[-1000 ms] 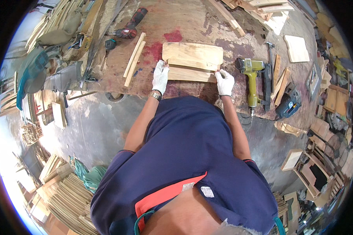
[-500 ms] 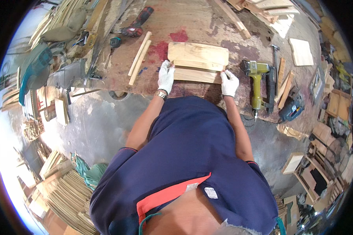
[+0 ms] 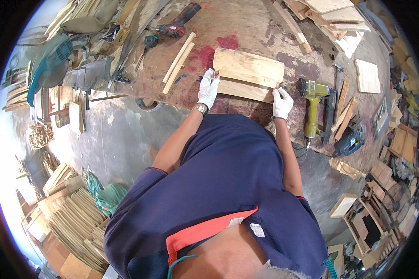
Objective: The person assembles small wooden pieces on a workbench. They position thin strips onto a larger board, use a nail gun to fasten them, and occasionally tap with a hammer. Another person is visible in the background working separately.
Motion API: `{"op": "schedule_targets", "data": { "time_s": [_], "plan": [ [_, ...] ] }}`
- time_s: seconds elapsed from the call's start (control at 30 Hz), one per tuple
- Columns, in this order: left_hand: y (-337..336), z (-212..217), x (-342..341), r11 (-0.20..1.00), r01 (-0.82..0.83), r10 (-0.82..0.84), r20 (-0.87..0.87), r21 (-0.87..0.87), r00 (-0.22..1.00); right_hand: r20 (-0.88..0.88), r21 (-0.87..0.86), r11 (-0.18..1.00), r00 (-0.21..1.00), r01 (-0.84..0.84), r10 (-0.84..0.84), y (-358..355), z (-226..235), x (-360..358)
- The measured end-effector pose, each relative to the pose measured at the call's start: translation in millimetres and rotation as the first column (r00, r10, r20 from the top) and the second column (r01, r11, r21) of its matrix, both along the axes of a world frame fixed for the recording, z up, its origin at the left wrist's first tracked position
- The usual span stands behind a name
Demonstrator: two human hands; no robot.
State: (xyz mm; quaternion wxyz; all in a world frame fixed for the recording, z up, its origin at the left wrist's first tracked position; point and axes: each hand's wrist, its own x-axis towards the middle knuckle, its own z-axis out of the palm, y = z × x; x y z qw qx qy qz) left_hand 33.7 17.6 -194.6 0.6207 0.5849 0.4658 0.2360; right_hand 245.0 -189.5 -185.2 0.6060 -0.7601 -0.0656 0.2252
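Note:
On the workbench before me lies a pale wooden board (image 3: 249, 64) with rounded corners, and a thin strip runs along its near side. Closer to me, across a dark gap, is a second, narrower wooden board (image 3: 244, 89). My left hand (image 3: 208, 89), in a white knit glove, pinches the left end where the pieces meet. At the right end, the gloved fingers of my right hand (image 3: 282, 103) are closed on the same work. Whether the boards are joined is hard to see. A yellow-green nail gun (image 3: 314, 100) lies just right of my right hand.
Two thin wood sticks (image 3: 179, 63) lie left of the boards. Beyond them are a cordless drill (image 3: 176, 28) and a screwdriver (image 3: 149, 43). At the left stand teal and grey power tools (image 3: 56, 60). A hammer (image 3: 338, 72), wood strips (image 3: 345, 118) and a blue-black power tool (image 3: 348, 142) lie to the right.
The whole view has shifted, so the bench and boards appear further right and slightly tilted. Both hands keep their hold on the board ends.

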Motion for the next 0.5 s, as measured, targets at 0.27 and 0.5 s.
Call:
{"op": "schedule_targets", "data": {
  "time_s": [0.27,0.5],
  "plan": [
    [1.4,7.7,-1.5,0.999,0.034,-0.035,-0.068,-0.020,0.997,0.026,0.035,0.999,1.000,-0.012,0.011,-5.0,-12.5,1.0],
    [-0.4,13.8,-1.9,1.000,0.007,-0.007,-0.064,0.002,0.998,0.054,0.015,0.999,0.998,-0.041,0.041,-5.2,-13.4,-0.1]
  ]
}}
